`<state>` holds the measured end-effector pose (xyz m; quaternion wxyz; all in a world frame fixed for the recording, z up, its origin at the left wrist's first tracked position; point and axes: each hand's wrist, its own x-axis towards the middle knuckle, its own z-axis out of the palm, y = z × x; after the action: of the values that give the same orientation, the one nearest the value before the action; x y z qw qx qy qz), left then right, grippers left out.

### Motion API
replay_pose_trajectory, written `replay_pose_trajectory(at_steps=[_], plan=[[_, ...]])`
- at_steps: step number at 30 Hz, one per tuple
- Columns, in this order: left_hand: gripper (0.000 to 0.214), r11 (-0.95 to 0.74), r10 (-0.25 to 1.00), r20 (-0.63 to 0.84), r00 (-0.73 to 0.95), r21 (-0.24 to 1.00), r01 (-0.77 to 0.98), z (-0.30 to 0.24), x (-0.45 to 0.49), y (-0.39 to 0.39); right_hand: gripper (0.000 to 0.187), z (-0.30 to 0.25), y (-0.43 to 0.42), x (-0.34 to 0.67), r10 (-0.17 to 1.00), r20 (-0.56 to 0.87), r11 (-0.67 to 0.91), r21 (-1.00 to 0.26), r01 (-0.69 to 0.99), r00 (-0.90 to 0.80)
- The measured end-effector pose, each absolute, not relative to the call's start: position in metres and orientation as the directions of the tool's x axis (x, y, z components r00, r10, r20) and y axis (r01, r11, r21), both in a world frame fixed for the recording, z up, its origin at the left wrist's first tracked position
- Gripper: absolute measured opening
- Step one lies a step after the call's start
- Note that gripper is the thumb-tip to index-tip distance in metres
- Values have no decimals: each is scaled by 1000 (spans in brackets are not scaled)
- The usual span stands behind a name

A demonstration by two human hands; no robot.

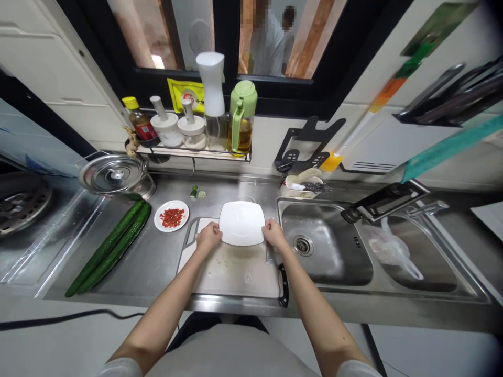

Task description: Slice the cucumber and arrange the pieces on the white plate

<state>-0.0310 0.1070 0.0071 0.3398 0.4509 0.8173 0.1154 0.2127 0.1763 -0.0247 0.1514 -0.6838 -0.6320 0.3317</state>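
A white, rounded-square plate (242, 223) is held between my two hands over the far part of the cutting board (231, 277). My left hand (209, 236) pinches its left edge, and my right hand (275, 234) grips the right edge. The plate's upper face shows nothing on it. Small wet bits lie on the board below. A knife with a black handle (283, 286) rests at the board's right side, its blade mostly hidden by my right arm. Left of the board sits a small white plate (158, 220) of chopped red pieces (172, 217).
Long cucumbers (113, 246) lie on the left counter, near a lidded steel pot (117, 175). Cucumber ends (194, 192) sit behind the board. A double sink (326, 246) is at right, a plastic bag (395, 248) in its far basin. A condiment rack (196, 152) overhangs the back.
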Motion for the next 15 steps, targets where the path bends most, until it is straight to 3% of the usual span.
replay_pose_trajectory(at_steps=[6,15], plan=[[23,545,816,-460,-349,414,729,15,-29,48,3,-25,109,214,956,-291,-188,-684,705,-27],[25,518,827,-457,-328,392,760,8,-27,12,7,-38,71,215,945,-327,-221,-654,723,-6]])
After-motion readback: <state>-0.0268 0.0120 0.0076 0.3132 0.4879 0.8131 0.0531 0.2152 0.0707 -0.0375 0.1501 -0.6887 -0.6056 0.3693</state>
